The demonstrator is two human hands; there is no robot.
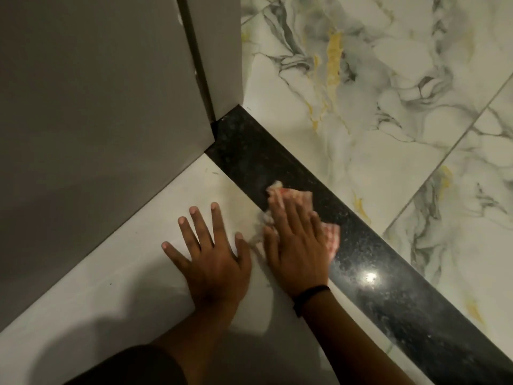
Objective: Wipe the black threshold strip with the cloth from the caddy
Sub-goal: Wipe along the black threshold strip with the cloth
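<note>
The black speckled threshold strip (369, 276) runs diagonally from the grey wall corner at upper middle down to the lower right. A red-and-white patterned cloth (288, 197) lies on the strip's near edge. My right hand (297, 245) presses flat on the cloth, fingers pointing up the strip; cloth shows beyond the fingertips and at the hand's right side. My left hand (211, 257) rests flat on the white floor tile just left of the strip, fingers spread, holding nothing. A dark band sits on my right wrist.
A grey wall (91, 112) with a vertical corner joint fills the upper left and meets the strip's far end. Marbled white tiles (388, 93) with grey and yellow veins lie beyond the strip. Plain white floor (111, 287) is on the near side.
</note>
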